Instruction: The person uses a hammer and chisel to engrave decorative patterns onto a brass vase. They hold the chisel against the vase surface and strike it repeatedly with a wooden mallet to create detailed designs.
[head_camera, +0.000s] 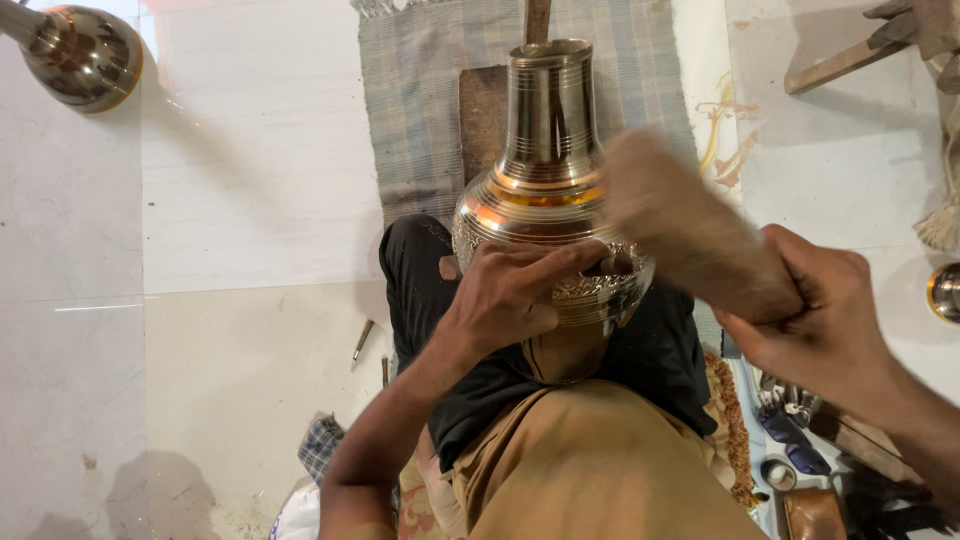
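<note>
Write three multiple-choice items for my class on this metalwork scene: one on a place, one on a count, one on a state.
1. Where does the left hand rest?
A. on the engraved, shiny brass vase's belly
B. on the floor
C. on the grey woven mat

2. How many hands show?
A. one
B. two
C. four

3. How does the brown wooden mallet in the right hand look?
A. sharp
B. broken
C. motion-blurred

A: fingers lie against the belly. B: one left, one right. C: its head smears.
</note>
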